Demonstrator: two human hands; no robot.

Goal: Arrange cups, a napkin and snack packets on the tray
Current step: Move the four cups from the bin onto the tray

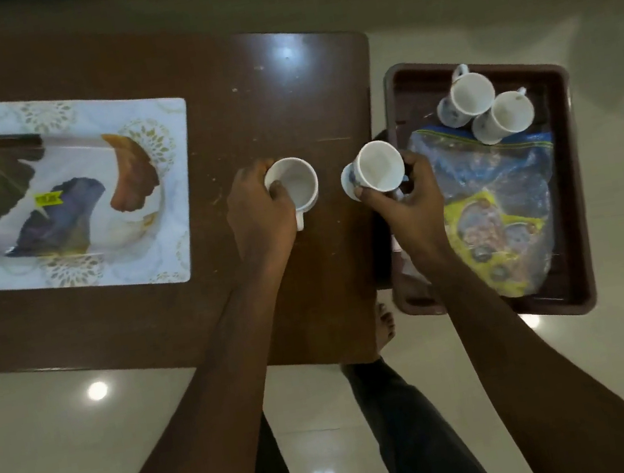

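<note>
My left hand [257,212] grips a white cup [295,181] standing on the brown table [279,90], its handle toward me. My right hand [408,196] holds a second white cup [377,166] tilted above the table's right edge, beside the tray. The dark brown tray [568,163] sits to the right of the table. At its far end stand two white patterned cups [472,94] [512,116], touching. A blue snack packet [495,166] and a yellow-edged packet [485,233] lie in the tray's middle. No napkin is visible.
A white patterned mat [164,137] on the table's left carries a clear plate [140,218] with dark and orange leaf-shaped pieces. Glossy floor tiles [88,435] surround the table. My legs [405,426] and a bare foot [386,326] are below the table's near edge.
</note>
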